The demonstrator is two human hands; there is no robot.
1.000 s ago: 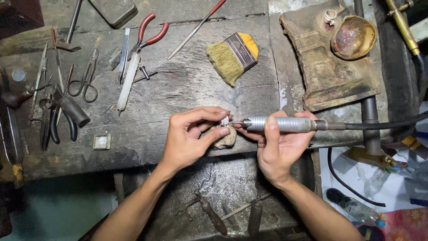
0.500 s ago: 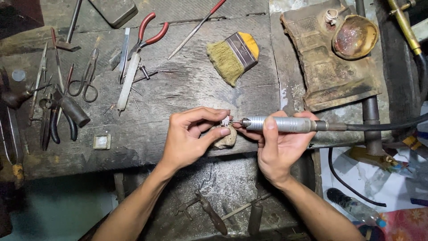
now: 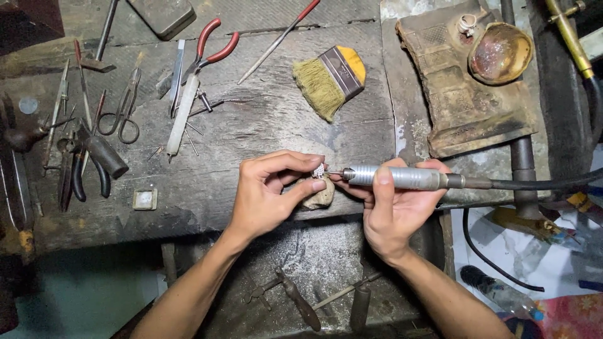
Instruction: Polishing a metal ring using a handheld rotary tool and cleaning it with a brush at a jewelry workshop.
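At the front edge of the worn wooden table (image 3: 264, 125), our left hand (image 3: 270, 194) is curled nearly shut, thumb and forefinger pinching a small silvery beaded piece of jewellery (image 3: 319, 170) against a pale rounded wooden peg (image 3: 317, 194). Our right hand (image 3: 392, 210) is wrapped closed round a silver cylindrical rotary handpiece (image 3: 402, 177), its thin bit touching the piece from the right; a black flexible shaft (image 3: 540, 183) runs off to the right.

Compared with a second ago, almost nothing has moved: both hands keep the same grip and the bit stays on the same spot, so we judge the fine grinding or drilling on that one point is continuing steadily.

Farther out lie a yellow-handled flat bristle brush (image 3: 330, 78), red-handled pliers (image 3: 210, 47), small dark scissors (image 3: 125, 107) and a white stick-shaped tool (image 3: 182, 116).

As for containers, a shallow round coppery dish (image 3: 500, 53) sits on a charred brown block (image 3: 461, 107) at the upper right; it looks empty apart from a reddish glaze. A small silvery ring-like piece (image 3: 466, 24) rests just beside it on the block. A grey metal tin (image 3: 162, 16) at the top edge is closed.
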